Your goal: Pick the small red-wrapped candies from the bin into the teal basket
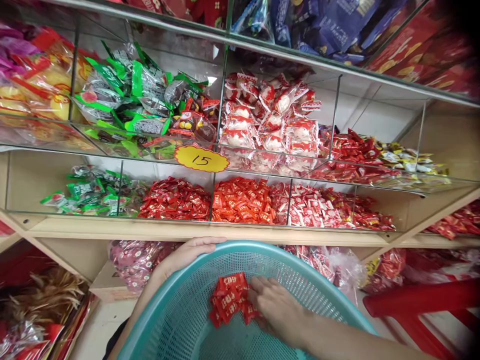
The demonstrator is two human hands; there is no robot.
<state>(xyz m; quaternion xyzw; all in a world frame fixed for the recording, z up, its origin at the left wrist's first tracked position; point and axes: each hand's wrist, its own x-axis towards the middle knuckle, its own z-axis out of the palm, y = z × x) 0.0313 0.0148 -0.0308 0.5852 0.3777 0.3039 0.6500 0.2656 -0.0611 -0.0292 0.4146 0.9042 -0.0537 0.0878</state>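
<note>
A large teal plastic basket [247, 246] with perforated walls fills the lower middle of the view. Over its left rim lies my left hand [192, 252], its fingers stretched along the edge. Inside the basket my right hand [275, 307] is curled beside a small heap of red wrapped candies [228, 299]. The fingers of my right hand touch the heap's right side; their tips are partly hidden, and what lies under them cannot be made out.
Glass-fronted shelves [195, 229] hold candies in compartments just beyond the basket. A yellow price tag [201, 158] reads 15. Bagged candies [144, 262] sit under the shelf. At the lower right stands a red frame [420, 300]; a cardboard box [108, 285] is at left.
</note>
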